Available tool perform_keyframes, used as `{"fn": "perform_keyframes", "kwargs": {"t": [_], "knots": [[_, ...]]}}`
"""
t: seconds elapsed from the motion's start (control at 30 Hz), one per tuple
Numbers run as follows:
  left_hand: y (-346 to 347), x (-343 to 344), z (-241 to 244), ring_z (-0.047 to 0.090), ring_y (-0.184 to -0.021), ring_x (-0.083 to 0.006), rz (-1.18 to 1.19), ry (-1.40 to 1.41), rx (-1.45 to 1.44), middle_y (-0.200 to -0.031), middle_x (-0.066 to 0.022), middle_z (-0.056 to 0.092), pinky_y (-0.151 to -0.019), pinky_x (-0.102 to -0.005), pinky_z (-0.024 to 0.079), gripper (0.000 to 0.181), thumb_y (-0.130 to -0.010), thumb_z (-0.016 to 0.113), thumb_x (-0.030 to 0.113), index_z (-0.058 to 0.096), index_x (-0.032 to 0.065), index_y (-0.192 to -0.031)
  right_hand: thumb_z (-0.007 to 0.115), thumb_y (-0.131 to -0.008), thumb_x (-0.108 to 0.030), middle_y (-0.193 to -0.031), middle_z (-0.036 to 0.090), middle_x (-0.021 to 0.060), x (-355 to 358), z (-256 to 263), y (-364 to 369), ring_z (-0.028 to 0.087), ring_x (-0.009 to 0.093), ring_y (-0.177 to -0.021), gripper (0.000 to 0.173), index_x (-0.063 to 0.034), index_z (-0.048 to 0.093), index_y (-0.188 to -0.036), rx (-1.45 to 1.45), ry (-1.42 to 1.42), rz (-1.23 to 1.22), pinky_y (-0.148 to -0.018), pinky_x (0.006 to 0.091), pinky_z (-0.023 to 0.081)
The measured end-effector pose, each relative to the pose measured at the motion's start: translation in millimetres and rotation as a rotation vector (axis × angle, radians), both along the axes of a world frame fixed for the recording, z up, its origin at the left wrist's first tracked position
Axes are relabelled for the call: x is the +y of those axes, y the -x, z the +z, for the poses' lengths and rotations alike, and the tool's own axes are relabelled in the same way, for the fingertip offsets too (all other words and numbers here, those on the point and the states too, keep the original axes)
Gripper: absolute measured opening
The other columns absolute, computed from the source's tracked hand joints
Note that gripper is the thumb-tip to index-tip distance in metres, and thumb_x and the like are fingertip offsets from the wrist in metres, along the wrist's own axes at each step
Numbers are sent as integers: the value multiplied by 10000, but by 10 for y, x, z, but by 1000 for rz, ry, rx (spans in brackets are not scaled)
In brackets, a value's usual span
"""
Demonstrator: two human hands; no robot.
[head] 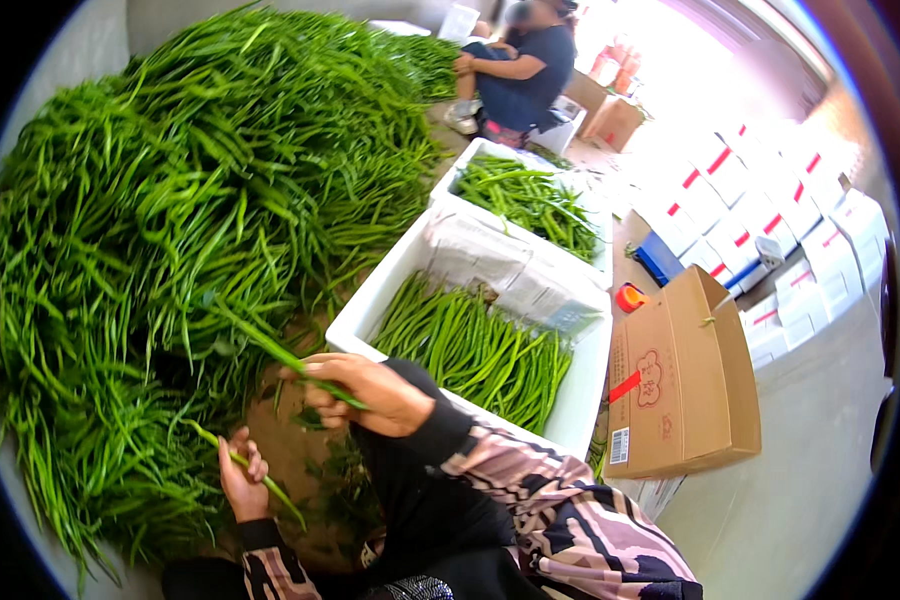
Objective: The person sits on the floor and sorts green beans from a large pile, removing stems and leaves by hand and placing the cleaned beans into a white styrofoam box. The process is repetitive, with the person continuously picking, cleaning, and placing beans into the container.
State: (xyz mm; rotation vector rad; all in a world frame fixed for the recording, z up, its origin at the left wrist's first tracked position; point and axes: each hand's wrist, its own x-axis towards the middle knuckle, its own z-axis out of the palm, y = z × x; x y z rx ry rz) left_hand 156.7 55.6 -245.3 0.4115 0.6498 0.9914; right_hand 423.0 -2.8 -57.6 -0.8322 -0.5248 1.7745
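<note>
My left hand (244,474) holds one thin, bare green stem (283,496) between thumb and fingers. Higher and to its right, my right hand (379,394) grips a thicker green stalk (259,334) that points up and left toward the pile. Both hands are in front of a large heap of leafy green stalks (195,195) on the left. Just beyond my right wrist stands a white foam box (360,319), lined with printed paper (510,274) on its far side. Stripped green stems (472,345) lie roughly parallel inside it.
Behind it, a second foam box (450,176) contains more stems. A cardboard carton (682,382) stands at the right, near an orange tape roll (631,297). White boxes with red tape (750,225) are stacked farther right. Another person (529,75) sits beyond the heap.
</note>
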Motion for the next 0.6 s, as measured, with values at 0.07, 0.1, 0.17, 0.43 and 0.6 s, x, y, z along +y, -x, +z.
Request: {"fn": "perform_keyframes", "kwargs": {"t": [0.07, 0.1, 0.17, 0.43, 0.6], "knots": [[-31, -1, -100, 400, -466, -60, 23, 0, 57, -795, -40, 623, -403, -202, 310, 427, -1047, 369, 368, 626, 28, -1071, 452, -1006, -213, -675, 441, -29, -228, 155, -445, 388, 69, -549, 333, 24, 527, -1227, -9, -2, -116, -529, 210, 368], [-3, -5, -92, 404, -468, -66, 54, -12, 113, -805, -43, 631, -403, -204, 314, 421, -1049, 365, 359, 626, 29, -1070, 454, -1004, -200, -684, 455, -27, -289, 143, -697, 400, 66, -555, 339, 35, 523, -1238, -32, 6, -164, -535, 213, 380], [-8, 6, -63, 425, -478, -69, 24, 15, 106, -803, -45, 637, -402, -209, 321, 411, -1050, 363, 348, 626, 33, -1053, 462, -1003, -202, -706, 479, -21, -450, 73, -1206, 422, 61, -563, 355, 41, 513, -1258, 13, 27, -242, -547, 223, 401], [-52, 34, -142, 446, -504, -65, -47, 40, 156, -800, -37, 629, -422, -212, 327, 372, -1037, 418, 340, 617, 28, -1073, 553, -976, -282, -762, 565, 6, -1217, -137, -1815, 522, 88, -593, 281, -5, 593, -997, -228, 261, -550, -564, 258, 497], [-169, 184, -307, 428, -532, -72, -47, 122, 234, -820, -30, 592, -425, -213, 339, 323, -1011, 478, 300, 610, 16, -1089, 609, -946, -223, -787, 558, 30, -2107, -336, -2332, 513, 85, -632, 222, -2, 589, -954, -6, 147, -931, -547, 230, 470]]}}
